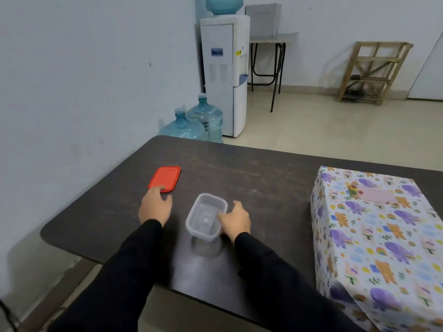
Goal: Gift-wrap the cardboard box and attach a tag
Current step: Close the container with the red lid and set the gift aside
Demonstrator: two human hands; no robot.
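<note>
At the desk's (263,178) right edge, the paper-wrapped cardboard box (374,236) has its pink tag (376,195): looks done. Flat left hand (155,207) touches red plastic lid (165,177); right hand (236,220) grips clear plastic tub (203,216).

White walls (84,68), tiled floor (311,125)

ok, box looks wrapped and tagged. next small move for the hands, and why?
Probably lift the red lid with the left hand and bring it over the clear container: left fingers touch the lid's near edge, the right hand holds the open container's rim, and the wrapped box sits apart.
</note>
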